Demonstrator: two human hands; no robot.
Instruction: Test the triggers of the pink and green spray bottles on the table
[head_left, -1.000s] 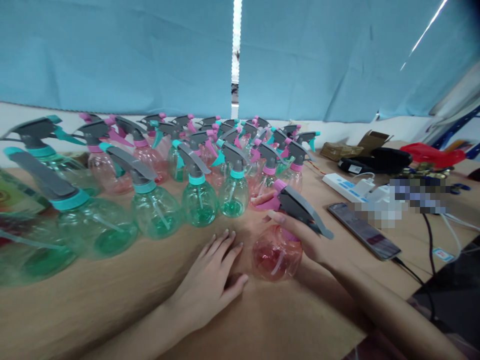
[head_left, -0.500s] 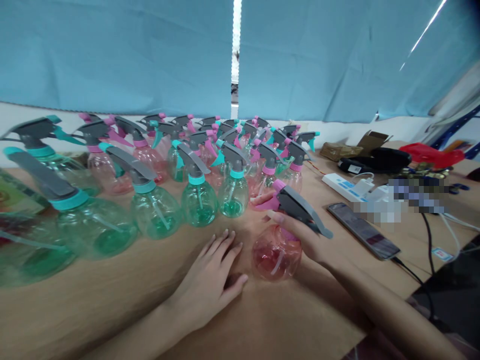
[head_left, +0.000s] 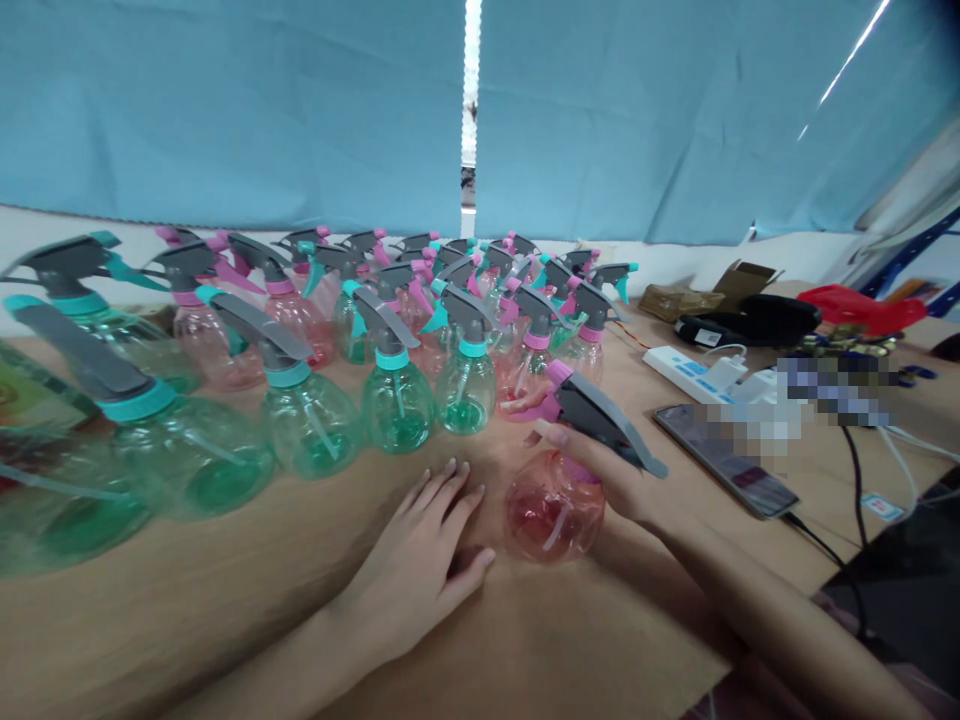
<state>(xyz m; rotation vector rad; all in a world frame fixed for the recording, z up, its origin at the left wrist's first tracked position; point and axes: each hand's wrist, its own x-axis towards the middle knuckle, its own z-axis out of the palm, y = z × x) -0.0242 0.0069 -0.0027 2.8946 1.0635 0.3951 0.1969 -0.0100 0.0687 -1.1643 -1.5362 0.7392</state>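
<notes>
My right hand (head_left: pixel 607 465) is wrapped round the neck of a pink spray bottle (head_left: pixel 553 515), just under its grey head with a pink nozzle and trigger. The bottle leans, its see-through round body low over the table or touching it; I cannot tell which. A fingertip reaches the trigger side, and the other fingers are partly hidden behind the bottle. Flat on the wooden table (head_left: pixel 315 570), with fingers spread, lies my left hand (head_left: pixel 427 550), empty and left of the pink bottle. Beyond it stands a green spray bottle (head_left: pixel 466 395) with a turquoise collar.
Several green and pink spray bottles crowd the back and left, including a large green one (head_left: pixel 195 455). At right lie a phone (head_left: pixel 724 460) on a cable, a white power strip (head_left: pixel 686 372), a black case (head_left: pixel 750 322) and a red item (head_left: pixel 862 308). A blue curtain (head_left: pixel 300 120) hangs behind.
Almost nothing differs. My right hand still grips the pink spray bottle, and my left hand stays flat in the same place.
</notes>
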